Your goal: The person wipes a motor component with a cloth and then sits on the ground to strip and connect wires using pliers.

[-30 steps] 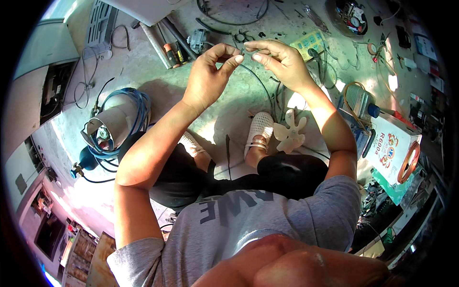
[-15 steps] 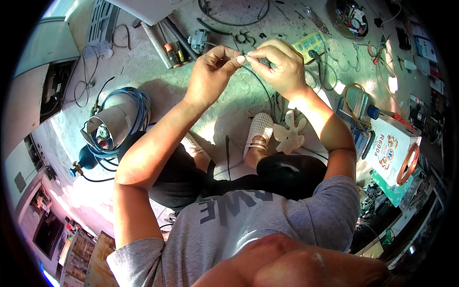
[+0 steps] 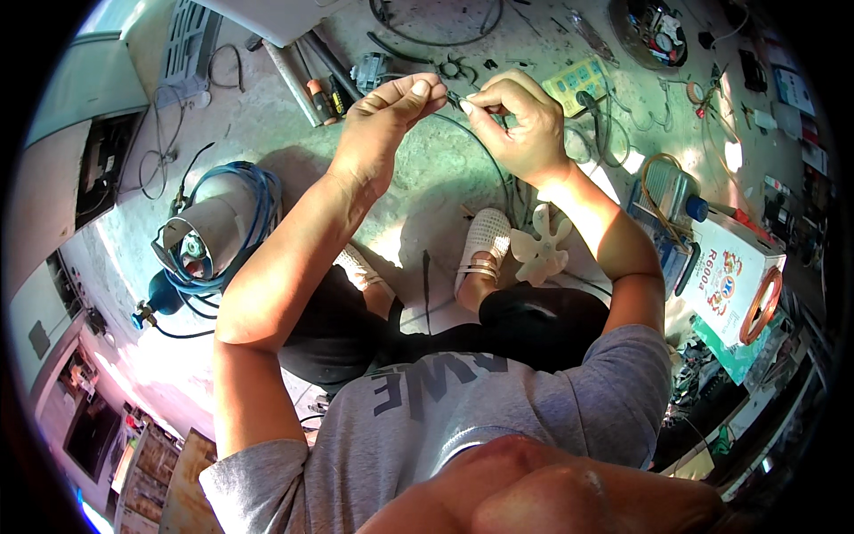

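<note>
My left hand [image 3: 384, 125] is raised over the floor, thumb and fingers pressed together in a pinch. A thin black cable [image 3: 492, 160] runs from under its fingertips, curving down toward my right foot. Just to the right, my right hand [image 3: 523, 129] pinches thumb against forefinger, its tip beside a small dark piece in the gap between the hands. That piece, perhaps a wire end, is too small to make out. A narrow gap parts the two hands.
A motor-like metal part [image 3: 369, 71] and screwdrivers [image 3: 318, 96] lie beyond my left hand. A yellow card [image 3: 574, 86] is beyond the right. A pale fan blade [image 3: 540, 247] lies by my foot. Blue hose [image 3: 264, 200] wraps a cylinder at left; a white box [image 3: 725, 276] stands at right.
My hands were touching at the fingertips; now they are apart. The left has drawn back leftward and turned, while the right has stayed nearly in place.
</note>
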Action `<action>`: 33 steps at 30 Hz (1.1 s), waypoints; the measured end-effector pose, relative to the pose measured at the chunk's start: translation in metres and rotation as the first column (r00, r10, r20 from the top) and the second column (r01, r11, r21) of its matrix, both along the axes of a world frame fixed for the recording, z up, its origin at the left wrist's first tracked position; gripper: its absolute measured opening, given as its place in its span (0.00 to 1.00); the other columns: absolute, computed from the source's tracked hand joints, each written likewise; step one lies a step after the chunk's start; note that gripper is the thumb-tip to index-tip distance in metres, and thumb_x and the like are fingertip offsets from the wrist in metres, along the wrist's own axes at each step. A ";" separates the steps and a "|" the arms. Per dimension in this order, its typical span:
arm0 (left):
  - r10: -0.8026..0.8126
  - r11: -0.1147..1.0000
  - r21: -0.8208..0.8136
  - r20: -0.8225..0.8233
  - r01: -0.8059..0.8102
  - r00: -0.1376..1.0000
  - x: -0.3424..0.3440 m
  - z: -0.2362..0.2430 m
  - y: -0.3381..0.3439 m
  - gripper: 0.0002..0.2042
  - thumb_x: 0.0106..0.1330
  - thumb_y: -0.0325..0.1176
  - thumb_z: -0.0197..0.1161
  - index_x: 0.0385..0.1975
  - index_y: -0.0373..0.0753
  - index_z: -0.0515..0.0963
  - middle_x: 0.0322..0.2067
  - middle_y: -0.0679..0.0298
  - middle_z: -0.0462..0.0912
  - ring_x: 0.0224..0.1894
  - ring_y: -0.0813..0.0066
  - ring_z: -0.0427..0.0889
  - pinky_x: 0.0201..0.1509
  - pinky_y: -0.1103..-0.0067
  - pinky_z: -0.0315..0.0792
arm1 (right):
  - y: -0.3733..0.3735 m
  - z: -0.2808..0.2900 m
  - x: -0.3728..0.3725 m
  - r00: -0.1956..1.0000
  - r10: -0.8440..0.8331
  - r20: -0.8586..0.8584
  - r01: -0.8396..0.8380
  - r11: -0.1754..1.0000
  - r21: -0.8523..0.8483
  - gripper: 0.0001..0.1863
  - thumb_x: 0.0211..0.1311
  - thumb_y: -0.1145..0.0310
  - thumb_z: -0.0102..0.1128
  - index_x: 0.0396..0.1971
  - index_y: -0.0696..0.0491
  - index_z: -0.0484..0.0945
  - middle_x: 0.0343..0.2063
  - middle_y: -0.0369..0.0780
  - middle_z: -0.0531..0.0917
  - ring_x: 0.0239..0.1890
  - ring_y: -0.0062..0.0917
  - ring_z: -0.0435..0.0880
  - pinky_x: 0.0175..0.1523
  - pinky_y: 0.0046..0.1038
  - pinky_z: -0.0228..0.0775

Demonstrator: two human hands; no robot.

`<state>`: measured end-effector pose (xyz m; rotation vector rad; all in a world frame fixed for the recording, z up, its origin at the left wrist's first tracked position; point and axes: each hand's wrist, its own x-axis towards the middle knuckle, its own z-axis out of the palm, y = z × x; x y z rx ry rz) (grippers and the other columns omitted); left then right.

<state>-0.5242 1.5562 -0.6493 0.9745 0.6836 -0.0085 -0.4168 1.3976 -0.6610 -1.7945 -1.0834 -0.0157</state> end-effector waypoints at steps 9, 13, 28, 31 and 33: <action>-0.325 0.823 0.492 -0.003 0.285 0.946 0.001 0.011 0.011 0.17 0.68 0.46 0.58 0.41 0.35 0.78 0.35 0.69 0.80 0.42 0.82 0.76 0.52 0.84 0.67 | -0.005 0.002 0.000 0.996 0.030 -0.087 -0.033 0.999 -0.025 0.05 0.47 0.78 0.66 0.25 0.54 0.79 0.24 0.35 0.80 0.26 0.21 0.81 0.30 0.21 0.72; -0.346 0.825 0.457 -0.060 0.334 0.936 -0.001 0.010 0.005 0.18 0.65 0.47 0.60 0.39 0.36 0.78 0.33 0.70 0.80 0.38 0.84 0.75 0.48 0.85 0.67 | -0.003 0.002 -0.001 0.999 0.037 -0.034 -0.037 0.999 -0.012 0.06 0.46 0.78 0.66 0.25 0.54 0.79 0.24 0.35 0.80 0.26 0.23 0.81 0.31 0.22 0.72; -0.328 0.820 0.499 0.011 0.279 0.945 -0.004 0.002 0.001 0.13 0.67 0.39 0.60 0.40 0.34 0.79 0.36 0.68 0.83 0.42 0.82 0.77 0.51 0.83 0.68 | -0.002 -0.005 -0.010 0.943 -0.034 -0.332 0.048 0.998 0.033 0.05 0.53 0.78 0.64 0.30 0.56 0.79 0.31 0.37 0.83 0.33 0.24 0.84 0.38 0.23 0.77; -0.330 0.786 0.554 0.003 0.273 0.944 -0.003 0.009 -0.003 0.13 0.67 0.39 0.59 0.39 0.33 0.79 0.36 0.67 0.82 0.43 0.82 0.77 0.51 0.84 0.68 | -0.002 -0.005 -0.010 0.911 -0.040 -0.411 0.063 0.997 0.044 0.04 0.54 0.78 0.63 0.30 0.57 0.79 0.31 0.37 0.83 0.34 0.22 0.84 0.40 0.22 0.78; -0.323 0.783 0.556 -0.019 0.279 0.946 -0.004 0.009 -0.004 0.14 0.67 0.39 0.59 0.39 0.33 0.79 0.35 0.68 0.82 0.42 0.81 0.77 0.51 0.84 0.68 | -0.003 -0.004 -0.008 0.925 -0.034 -0.378 0.049 0.998 0.030 0.03 0.55 0.78 0.63 0.30 0.58 0.79 0.32 0.38 0.83 0.35 0.21 0.84 0.40 0.21 0.78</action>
